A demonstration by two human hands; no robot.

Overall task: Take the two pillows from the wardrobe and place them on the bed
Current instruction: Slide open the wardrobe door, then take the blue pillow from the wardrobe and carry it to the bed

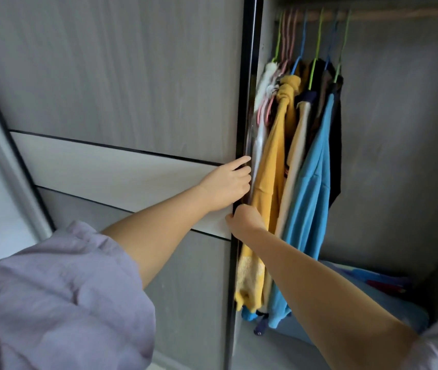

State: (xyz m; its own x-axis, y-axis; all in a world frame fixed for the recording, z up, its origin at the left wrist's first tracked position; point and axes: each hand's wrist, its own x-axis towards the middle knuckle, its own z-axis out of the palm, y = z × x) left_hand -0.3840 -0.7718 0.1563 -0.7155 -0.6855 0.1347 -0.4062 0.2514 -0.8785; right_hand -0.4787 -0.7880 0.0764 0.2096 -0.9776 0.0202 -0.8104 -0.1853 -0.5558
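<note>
I face a wardrobe with a grey sliding door (132, 108) that has a pale band across it. My left hand (228, 182) curls its fingers around the door's dark right edge (247, 102). Just below, my right hand (244, 218) grips the same edge. The wardrobe's right half stands open. At its bottom, behind my right forearm, lies a light blue soft bundle (388, 303) that may be a pillow; I cannot tell for sure.
Yellow (268, 169), beige, blue (308, 188) and dark clothes hang on coloured hangers from a wooden rail (372, 13), close to the door edge. Folded blue and red fabric (378, 281) lies low at the back. The grey inner wall (404, 129) is on the right.
</note>
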